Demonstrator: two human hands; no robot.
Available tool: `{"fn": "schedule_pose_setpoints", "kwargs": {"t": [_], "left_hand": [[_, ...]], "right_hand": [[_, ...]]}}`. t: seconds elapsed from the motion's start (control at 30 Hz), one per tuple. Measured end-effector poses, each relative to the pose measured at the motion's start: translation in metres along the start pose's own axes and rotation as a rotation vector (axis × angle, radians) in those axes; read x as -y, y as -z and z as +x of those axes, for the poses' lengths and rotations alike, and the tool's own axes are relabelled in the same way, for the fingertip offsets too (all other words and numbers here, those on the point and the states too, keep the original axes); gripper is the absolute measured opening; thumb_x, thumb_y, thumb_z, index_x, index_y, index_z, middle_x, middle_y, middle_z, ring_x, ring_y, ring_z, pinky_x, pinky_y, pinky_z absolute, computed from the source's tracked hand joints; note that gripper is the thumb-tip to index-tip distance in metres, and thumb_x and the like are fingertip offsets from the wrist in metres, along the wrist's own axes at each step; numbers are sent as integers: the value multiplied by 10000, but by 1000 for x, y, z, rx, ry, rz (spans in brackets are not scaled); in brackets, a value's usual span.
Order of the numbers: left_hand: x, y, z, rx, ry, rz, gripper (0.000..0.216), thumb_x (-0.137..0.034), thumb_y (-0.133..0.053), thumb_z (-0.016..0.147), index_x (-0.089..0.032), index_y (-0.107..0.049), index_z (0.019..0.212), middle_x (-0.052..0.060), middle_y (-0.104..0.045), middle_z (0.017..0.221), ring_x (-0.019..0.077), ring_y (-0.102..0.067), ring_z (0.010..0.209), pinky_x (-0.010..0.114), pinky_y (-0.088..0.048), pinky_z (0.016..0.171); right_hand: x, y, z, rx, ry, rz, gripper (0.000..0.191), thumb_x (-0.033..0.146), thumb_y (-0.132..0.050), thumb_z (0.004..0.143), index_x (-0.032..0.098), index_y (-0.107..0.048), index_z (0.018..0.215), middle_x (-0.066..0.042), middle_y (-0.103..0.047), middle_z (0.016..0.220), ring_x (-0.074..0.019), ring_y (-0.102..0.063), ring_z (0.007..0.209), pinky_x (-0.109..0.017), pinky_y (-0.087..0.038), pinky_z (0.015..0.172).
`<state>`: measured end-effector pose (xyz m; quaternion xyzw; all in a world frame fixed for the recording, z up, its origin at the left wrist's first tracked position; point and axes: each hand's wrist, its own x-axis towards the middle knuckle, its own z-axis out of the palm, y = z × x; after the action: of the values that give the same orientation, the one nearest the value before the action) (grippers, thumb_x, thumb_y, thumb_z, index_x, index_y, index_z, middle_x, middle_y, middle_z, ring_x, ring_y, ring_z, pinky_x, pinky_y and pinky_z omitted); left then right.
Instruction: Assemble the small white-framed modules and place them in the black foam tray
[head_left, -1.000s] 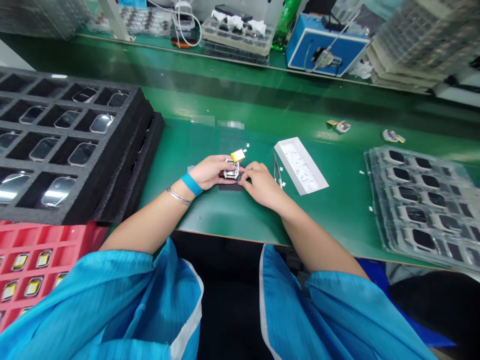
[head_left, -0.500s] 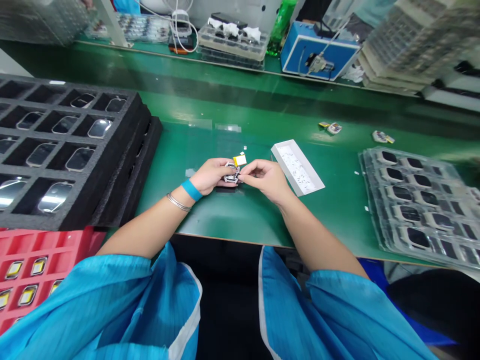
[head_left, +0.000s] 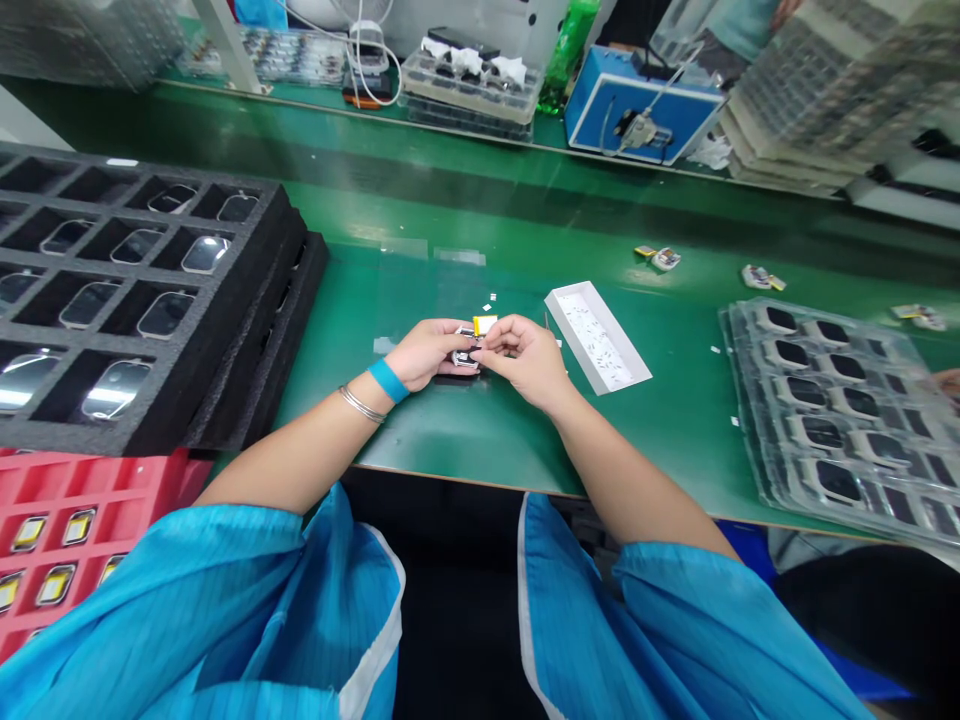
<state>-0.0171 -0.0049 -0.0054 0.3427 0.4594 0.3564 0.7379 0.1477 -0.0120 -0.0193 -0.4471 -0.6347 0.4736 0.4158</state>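
Observation:
My left hand (head_left: 431, 352) is closed around a small watch case (head_left: 466, 357) with its inside facing up. A yellow-edged battery (head_left: 485, 325) sticks out at the far side of the case. My right hand (head_left: 525, 362) pinches at the right edge of the case, thumb and forefinger together; whatever lies between those fingertips is too small to make out. Just right of my right hand stands a shallow white box (head_left: 600, 338) with many tiny pieces scattered inside.
Black foam trays (head_left: 247, 270) with watch faces are stacked left, above a red tray (head_left: 142, 490) of battery-fitted cases. Clear plastic trays (head_left: 757, 430) of watch cases lie right. Loose watch parts (head_left: 666, 259) rest on the green table (head_left: 450, 430). A blue box (head_left: 645, 100) stands on the back shelf.
My right hand has shifted slightly over the watch case, and the battery now sits closer to its fingers. Another person's hand has come into view at the right edge.

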Motion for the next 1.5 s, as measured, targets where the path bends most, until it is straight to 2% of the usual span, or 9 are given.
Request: {"fn": "schedule_pose_setpoints", "kwargs": {"t": [0.2, 0.37, 0.47, 0.57, 0.7, 0.93, 1.23, 1.4, 1.5], "left_hand": [[1, 0, 0, -21, -11, 7, 137, -52, -606, 783, -104, -692, 876, 46, -683, 747, 103, -642, 622, 256, -594, 651], [3, 2, 1, -58, -37, -6, 162, -60, -642, 762, -115, -695, 906, 49, -704, 772, 109, -656, 629, 251, -591, 645], [3, 2, 3, -48, -25, -3, 205, -62, -641, 760, -112, -697, 950, 69, -720, 804, 135, -684, 643, 284, -596, 669], [2, 2, 3, -9, -19, -3, 208, -76, -627, 770, -107, -694, 965, 80, -725, 810, 169, -710, 663, 326, -598, 706], [-1, 4, 2, 92, 12, -62, 284, -30, -582, 733, -107, -691, 985, 93, -737, 888, 193, -733, 764, 371, -585, 839], [3, 2, 3, 46, -2, 13, 184, -1, -616, 735, -107, -659, 880, 30, -679, 712, 146, -697, 642, 325, -588, 774], [-3, 9, 7, 14, 64, -321, 275, -23, -478, 779, -95, -697, 929, 68, -708, 785, 134, -676, 724, 365, -559, 904], [2, 12, 9, 85, -49, -295, 223, -37, -601, 794, -121, -696, 977, 46, -711, 832, 114, -669, 745, 324, -532, 904], [6, 12, 9, 172, -102, -236, 291, -50, -681, 754, -131, -696, 1033, 60, -716, 911, 129, -675, 795, 369, -506, 945]], "right_hand": [[6, -8, -9, -50, 130, -278, 97, 244, -672, 774, 219, -579, 783, 3, -661, 765, -151, -598, 684, -315, -503, 703], [9, -9, -9, -171, 247, -567, 130, 194, -689, 758, 224, -619, 863, -86, -630, 1038, -260, -563, 1052, -417, -483, 906], [-3, -4, 1, -252, 106, -398, 372, 320, -790, 672, 212, -612, 981, -95, -606, 1119, -252, -579, 1012, -408, -511, 856], [-17, 1, 11, -164, -60, -66, 364, 504, -739, 711, 208, -610, 879, -37, -663, 885, -194, -630, 790, -361, -534, 752], [-21, 0, 14, -187, -27, 20, 298, 492, -712, 741, 211, -626, 794, -6, -675, 758, -177, -645, 699, -333, -529, 712], [-2, -7, -1, -278, 188, -412, 101, 312, -633, 856, 228, -689, 859, -29, -725, 903, -207, -657, 875, -370, -499, 861], [2, -12, -2, -72, 439, -872, 258, 243, -474, 971, 228, -731, 980, -65, -742, 1046, -255, -589, 932, -477, -393, 942], [-7, -6, 0, -111, 563, -767, 185, 246, -551, 944, 236, -735, 932, -62, -723, 1088, -246, -595, 996, -463, -457, 927], [-17, 0, 3, -188, 493, -509, 149, 342, -684, 853, 242, -718, 959, -83, -671, 1153, -265, -600, 1087, -470, -513, 936]]}}
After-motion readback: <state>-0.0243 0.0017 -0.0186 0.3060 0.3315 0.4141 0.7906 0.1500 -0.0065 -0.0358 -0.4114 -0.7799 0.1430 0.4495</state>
